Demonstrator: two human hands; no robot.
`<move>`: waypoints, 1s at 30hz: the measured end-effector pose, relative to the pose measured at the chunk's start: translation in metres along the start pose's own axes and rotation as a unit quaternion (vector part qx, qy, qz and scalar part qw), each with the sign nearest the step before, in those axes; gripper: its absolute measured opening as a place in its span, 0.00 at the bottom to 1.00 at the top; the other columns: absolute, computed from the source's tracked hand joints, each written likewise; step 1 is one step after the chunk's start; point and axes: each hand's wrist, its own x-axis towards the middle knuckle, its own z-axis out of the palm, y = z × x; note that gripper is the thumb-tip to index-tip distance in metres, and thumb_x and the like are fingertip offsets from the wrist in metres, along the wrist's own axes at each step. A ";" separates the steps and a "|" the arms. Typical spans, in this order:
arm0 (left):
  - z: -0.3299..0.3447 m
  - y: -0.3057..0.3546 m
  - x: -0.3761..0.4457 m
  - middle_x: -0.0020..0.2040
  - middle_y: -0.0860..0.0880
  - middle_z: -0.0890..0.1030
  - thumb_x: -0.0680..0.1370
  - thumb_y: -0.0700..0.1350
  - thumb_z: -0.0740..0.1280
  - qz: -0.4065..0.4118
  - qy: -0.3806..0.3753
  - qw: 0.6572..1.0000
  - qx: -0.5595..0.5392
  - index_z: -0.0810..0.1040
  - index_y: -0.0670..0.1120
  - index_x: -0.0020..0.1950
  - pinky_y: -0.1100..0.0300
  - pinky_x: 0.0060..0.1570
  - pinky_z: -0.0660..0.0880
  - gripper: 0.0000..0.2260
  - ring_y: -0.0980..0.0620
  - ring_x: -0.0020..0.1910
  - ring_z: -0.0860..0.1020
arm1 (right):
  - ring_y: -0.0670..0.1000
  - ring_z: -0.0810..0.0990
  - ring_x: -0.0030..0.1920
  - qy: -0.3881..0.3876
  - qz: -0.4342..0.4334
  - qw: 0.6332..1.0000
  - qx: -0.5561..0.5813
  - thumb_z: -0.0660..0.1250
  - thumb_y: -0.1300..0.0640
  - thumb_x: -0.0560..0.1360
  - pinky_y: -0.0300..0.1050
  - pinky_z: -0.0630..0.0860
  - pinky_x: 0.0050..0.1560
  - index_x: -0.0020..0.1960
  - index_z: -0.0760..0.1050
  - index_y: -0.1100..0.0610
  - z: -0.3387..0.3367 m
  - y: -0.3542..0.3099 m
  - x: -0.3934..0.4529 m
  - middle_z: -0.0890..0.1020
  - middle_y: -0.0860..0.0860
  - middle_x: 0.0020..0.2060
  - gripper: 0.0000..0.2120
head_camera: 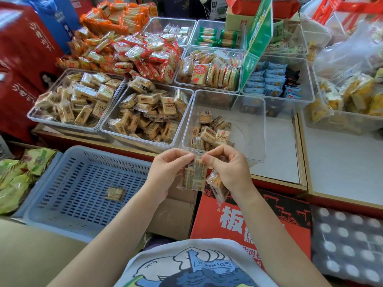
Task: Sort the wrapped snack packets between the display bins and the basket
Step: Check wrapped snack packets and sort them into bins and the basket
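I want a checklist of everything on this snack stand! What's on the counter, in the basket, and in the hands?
Surface: white counter with a red edge, carrying clear display bins.
Job's things: near bin holds a few tan packets; two bins to its left are much fuller. Blue basket holds one packet.
Hands: left hand and right hand pinch the top of one held packet together; the right hand also holds a second packet.
Clutter: heap of orange and red packets behind the bins; green sign.
Cables: nothing seen.
Surroundings: red carton and green bags below the counter.
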 end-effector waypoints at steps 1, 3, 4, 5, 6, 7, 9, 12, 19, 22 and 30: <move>0.001 -0.001 -0.001 0.44 0.45 0.86 0.79 0.40 0.72 0.004 0.013 1.000 -0.008 0.84 0.42 0.47 0.61 0.41 0.79 0.03 0.51 0.44 0.84 | 0.53 0.84 0.43 0.001 0.001 1.000 0.002 0.76 0.60 0.75 0.49 0.84 0.45 0.41 0.81 0.55 0.000 -0.001 0.001 0.85 0.53 0.38 0.05; 0.001 -0.002 -0.003 0.46 0.42 0.87 0.79 0.41 0.72 0.012 0.032 0.999 -0.009 0.86 0.41 0.50 0.59 0.41 0.81 0.05 0.48 0.44 0.85 | 0.57 0.84 0.44 0.006 0.009 1.000 0.005 0.76 0.59 0.75 0.53 0.84 0.47 0.41 0.82 0.55 -0.001 0.000 0.002 0.85 0.55 0.39 0.05; 0.002 -0.003 -0.003 0.46 0.41 0.87 0.79 0.42 0.72 0.016 0.039 0.999 -0.008 0.86 0.41 0.51 0.58 0.42 0.82 0.06 0.47 0.44 0.85 | 0.59 0.84 0.45 0.009 0.014 1.000 0.005 0.76 0.59 0.75 0.56 0.84 0.48 0.41 0.82 0.55 -0.001 0.001 0.003 0.85 0.56 0.40 0.05; 0.003 -0.004 -0.002 0.46 0.41 0.87 0.79 0.42 0.72 0.020 0.045 0.999 -0.006 0.86 0.41 0.51 0.57 0.42 0.83 0.06 0.47 0.44 0.85 | 0.59 0.84 0.45 0.010 0.019 1.000 0.004 0.76 0.59 0.75 0.57 0.83 0.48 0.41 0.82 0.55 0.000 0.002 0.003 0.85 0.57 0.40 0.05; 0.004 -0.004 -0.002 0.46 0.41 0.87 0.79 0.43 0.72 0.022 0.052 0.998 0.002 0.86 0.41 0.51 0.56 0.43 0.83 0.06 0.47 0.44 0.85 | 0.59 0.84 0.44 0.012 0.025 1.000 0.002 0.76 0.58 0.75 0.58 0.83 0.48 0.41 0.82 0.55 0.000 0.002 0.003 0.85 0.56 0.39 0.05; 0.005 -0.004 -0.001 0.46 0.42 0.87 0.79 0.44 0.71 0.020 0.053 0.998 0.011 0.86 0.42 0.52 0.56 0.42 0.83 0.07 0.47 0.44 0.85 | 0.57 0.84 0.43 0.013 0.031 0.999 0.000 0.76 0.58 0.75 0.57 0.83 0.48 0.41 0.82 0.56 0.000 0.002 0.003 0.85 0.56 0.39 0.05; 0.004 -0.002 0.000 0.46 0.45 0.87 0.80 0.47 0.70 -0.004 0.010 0.999 0.031 0.84 0.43 0.55 0.56 0.41 0.83 0.09 0.47 0.45 0.85 | 0.54 0.83 0.39 0.017 0.039 0.999 -0.004 0.76 0.59 0.75 0.56 0.83 0.46 0.41 0.82 0.55 0.000 0.002 0.004 0.84 0.56 0.38 0.05; -0.004 0.004 0.002 0.50 0.44 0.86 0.74 0.52 0.73 -0.064 -0.131 0.987 0.072 0.78 0.48 0.62 0.55 0.41 0.82 0.18 0.45 0.45 0.84 | 0.54 0.84 0.41 0.043 0.049 0.998 0.010 0.76 0.59 0.75 0.55 0.83 0.45 0.39 0.82 0.52 -0.005 0.004 0.007 0.85 0.55 0.38 0.07; -0.006 0.002 0.008 0.52 0.41 0.85 0.77 0.39 0.74 -0.067 -0.010 0.998 0.019 0.74 0.51 0.65 0.50 0.37 0.84 0.20 0.42 0.46 0.86 | 0.46 0.83 0.49 -0.019 0.087 0.996 -0.011 0.73 0.48 0.77 0.36 0.79 0.40 0.60 0.77 0.48 -0.007 0.002 0.007 0.82 0.47 0.51 0.14; -0.006 0.002 0.011 0.53 0.37 0.83 0.78 0.40 0.73 -0.065 0.048 0.996 -0.049 0.72 0.50 0.66 0.56 0.33 0.82 0.20 0.41 0.43 0.86 | 0.45 0.82 0.48 -0.071 0.094 0.992 -0.041 0.75 0.47 0.75 0.38 0.75 0.43 0.55 0.77 0.49 -0.002 0.002 0.005 0.83 0.47 0.49 0.13; -0.004 0.002 0.015 0.61 0.37 0.81 0.80 0.51 0.71 -0.109 0.053 0.992 -0.034 0.68 0.46 0.72 0.57 0.36 0.83 0.23 0.40 0.47 0.86 | 0.43 0.79 0.39 -0.023 0.054 0.997 -0.055 0.76 0.54 0.75 0.36 0.76 0.42 0.44 0.81 0.53 0.002 0.006 0.006 0.83 0.50 0.39 0.05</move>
